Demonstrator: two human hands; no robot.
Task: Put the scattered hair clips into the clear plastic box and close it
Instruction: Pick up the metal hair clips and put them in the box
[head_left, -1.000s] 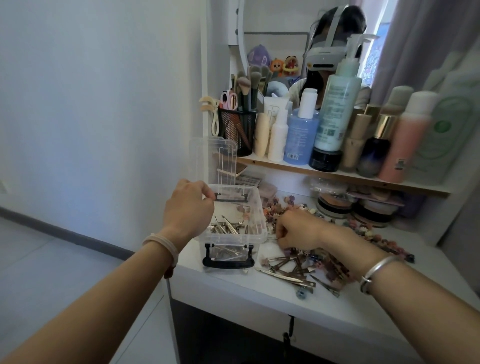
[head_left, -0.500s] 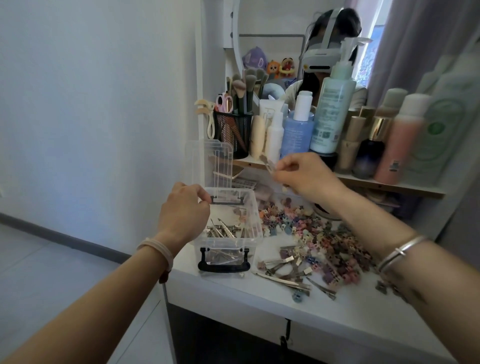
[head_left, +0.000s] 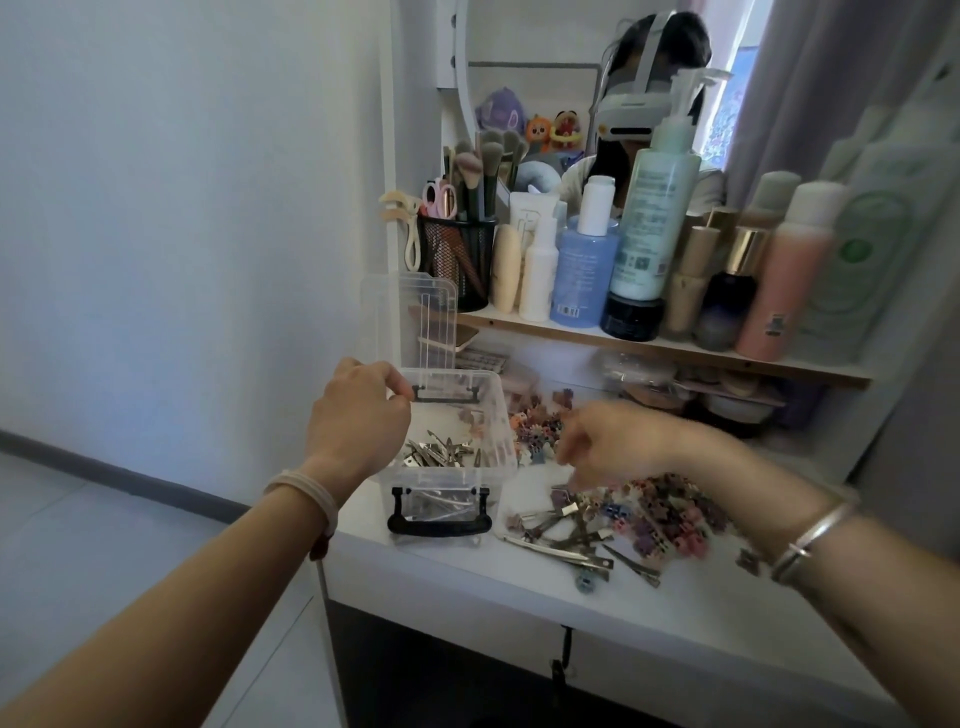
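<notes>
The clear plastic box (head_left: 505, 448) stands at the left end of the white table, its lid (head_left: 410, 317) tilted up at the back, a black handle on its front. Several metal hair clips (head_left: 441, 453) lie inside. My left hand (head_left: 358, 421) grips the box's left rim near the hinge. My right hand (head_left: 608, 441) is blurred, low over the table just right of the box, fingers pointing down; I cannot make out anything in it. Loose metal clips (head_left: 566, 535) and small coloured claw clips (head_left: 670, 519) lie scattered under and beside it.
A wooden shelf (head_left: 675, 351) behind the box carries bottles (head_left: 649, 223) and a black mesh cup of brushes (head_left: 457, 260). Jars sit under the shelf. More coloured clips (head_left: 540, 426) lie behind my right hand. The table's front edge (head_left: 571, 608) is close; a wall stands to the left.
My right hand went from the clip pile up toward the shelf pinching a clip, and has come back down beside the box. My left hand stays on the box rim.
</notes>
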